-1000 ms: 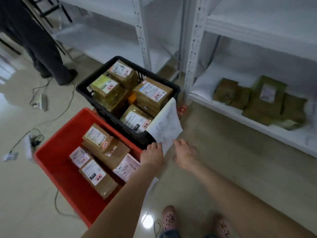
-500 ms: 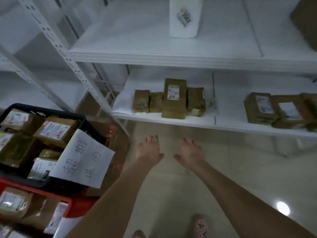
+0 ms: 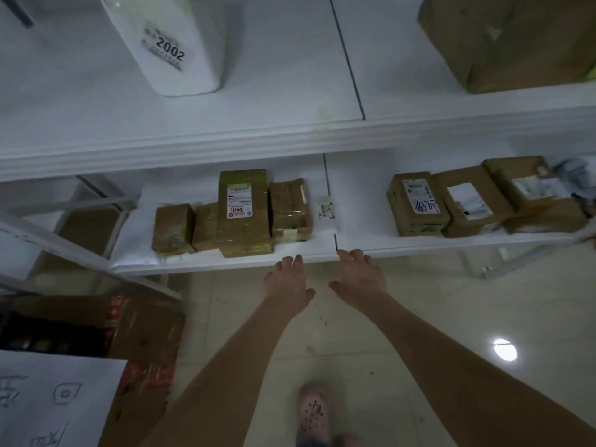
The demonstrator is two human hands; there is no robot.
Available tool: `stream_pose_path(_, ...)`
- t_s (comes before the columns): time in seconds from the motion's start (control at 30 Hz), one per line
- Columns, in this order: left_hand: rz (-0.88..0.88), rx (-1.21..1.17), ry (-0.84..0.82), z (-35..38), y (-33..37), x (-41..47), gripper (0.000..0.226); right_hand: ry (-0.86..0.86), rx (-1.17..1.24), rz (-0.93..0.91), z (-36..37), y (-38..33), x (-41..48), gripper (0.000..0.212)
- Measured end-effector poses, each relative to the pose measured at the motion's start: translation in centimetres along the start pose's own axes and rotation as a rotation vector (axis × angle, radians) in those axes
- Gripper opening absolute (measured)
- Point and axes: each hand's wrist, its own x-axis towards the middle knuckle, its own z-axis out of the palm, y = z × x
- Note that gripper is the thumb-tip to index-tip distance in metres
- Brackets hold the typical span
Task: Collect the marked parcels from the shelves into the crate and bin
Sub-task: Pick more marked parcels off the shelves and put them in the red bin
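On the low white shelf lies a group of brown parcels. The tall middle one carries a label with a red mark. Shorter parcels sit to its left and right. Further right is a second group; its nearest parcel has blue handwriting on its label. My left hand and my right hand reach forward side by side, palms down, fingers spread, empty, just short of the shelf edge. The black crate shows only as a dark corner at the left.
A white sheet with handwriting hangs at the lower left beside a cardboard box. The upper shelf holds a white package marked 2002 and a large brown box. Shelf posts stand at the left. My pink shoe is on the tiled floor.
The view has swung from the crate and red bin toward the shelf and come closer. Both empty hands have moved forward to the low shelf's edge.
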Motion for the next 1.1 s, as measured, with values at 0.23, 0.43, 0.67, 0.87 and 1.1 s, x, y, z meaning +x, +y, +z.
stream_pose_path(0.23,0.041,-0.001,0.015,2.4,-0.7,9.8,0.076,-0.059,0.272,0.172,2.6,1.7,9.7,0.064)
stream_pose_path(0.43,0.021,0.016,0.083,4.9,-1.8,16.8,0.073,-0.082,0.545,0.275,6.2,3.5,17.3,0.078)
stream_pose_path(0.67,0.007,-0.009,0.263,7.4,-2.2,23.2,0.072,-0.039,0.783,0.235,8.4,3.8,26.0,0.083)
stream_pose_path(0.87,0.018,0.053,0.263,8.9,-3.2,23.9,0.068,0.117,0.893,0.278,9.4,3.7,28.2,0.046)
stream_pose_path(1.1,-0.139,-0.656,0.414,5.0,-0.9,22.5,0.044,0.386,0.958,0.250,7.9,6.6,24.8,0.018)
